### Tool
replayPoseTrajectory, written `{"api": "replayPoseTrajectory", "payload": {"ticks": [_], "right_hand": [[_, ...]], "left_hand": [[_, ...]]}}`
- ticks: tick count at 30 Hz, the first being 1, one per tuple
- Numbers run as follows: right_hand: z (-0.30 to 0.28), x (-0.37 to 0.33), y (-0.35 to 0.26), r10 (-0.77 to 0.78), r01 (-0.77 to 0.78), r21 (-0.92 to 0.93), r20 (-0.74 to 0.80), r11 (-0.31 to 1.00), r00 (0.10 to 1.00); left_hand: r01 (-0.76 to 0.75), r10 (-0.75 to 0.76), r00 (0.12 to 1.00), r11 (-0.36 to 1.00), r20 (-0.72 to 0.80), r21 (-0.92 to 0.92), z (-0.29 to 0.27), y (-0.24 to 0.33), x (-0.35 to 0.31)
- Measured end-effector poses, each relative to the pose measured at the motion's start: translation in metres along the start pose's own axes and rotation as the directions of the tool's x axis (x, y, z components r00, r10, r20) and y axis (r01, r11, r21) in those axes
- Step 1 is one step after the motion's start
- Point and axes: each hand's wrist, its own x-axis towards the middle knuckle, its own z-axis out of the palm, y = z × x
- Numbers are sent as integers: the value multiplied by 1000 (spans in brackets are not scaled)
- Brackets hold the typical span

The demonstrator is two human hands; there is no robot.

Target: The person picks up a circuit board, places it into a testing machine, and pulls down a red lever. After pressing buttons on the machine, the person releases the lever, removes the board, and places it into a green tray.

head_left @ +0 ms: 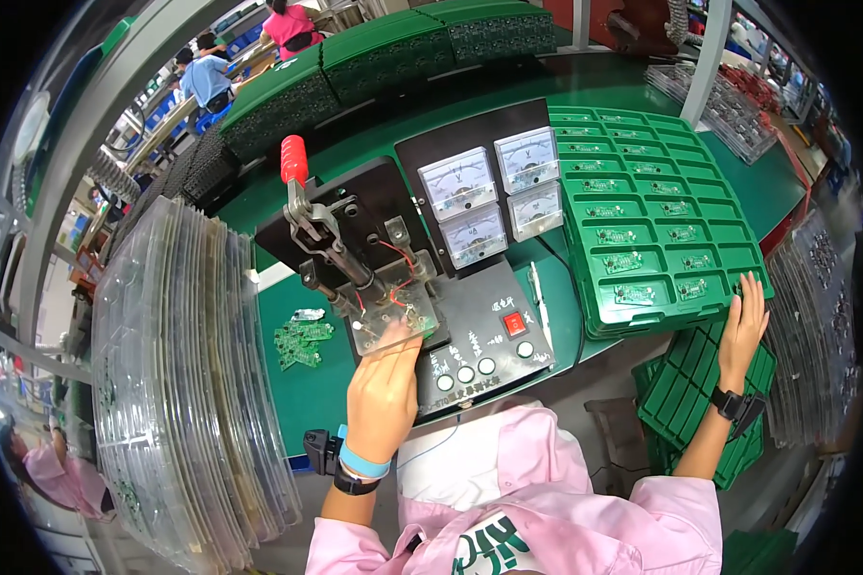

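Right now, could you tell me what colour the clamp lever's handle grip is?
Red; the handle grip shows best in the head view.

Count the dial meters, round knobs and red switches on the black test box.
Dial meters: 4
Round knobs: 4
Red switches: 1
Total: 9
The left hand rests on the clear fixture plate; neither hand touches any of them.

Green workbench (factory floor), grey post

green workbench carries test fixture, green trays, loose circuit boards.
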Motion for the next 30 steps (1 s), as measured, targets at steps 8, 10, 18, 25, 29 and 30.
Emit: {"api": "replayPoseTrajectory", "payload": {"ticks": [8,10,18,25,29,30], "right_hand": [[5,15,4,92,-86,-63,104,994,990],[7,15,3,90,-86,-48,90,995,992],[-9,6,-38,-131,134,199,-28,971,991],[-24,-17,-115,-423,470,288,-212,834,881],[-19,-44,-164,-501,538,520,-225,663,836],[-20,-50,-179,-534,547,584,-217,600,817]], "left_hand": [[-14,14,1000,998,-9,-64,-6,-15,-1],[-3,3,1000,999,-17,-39,-4,-13,0],[-64,62,996,997,-61,-33,-7,-3,-3],[-178,182,970,983,-158,44,-6,-5,-1],[-47,47,999,999,-6,21,1,1,-4],[-33,32,999,997,22,63,0,5,-5]]}}
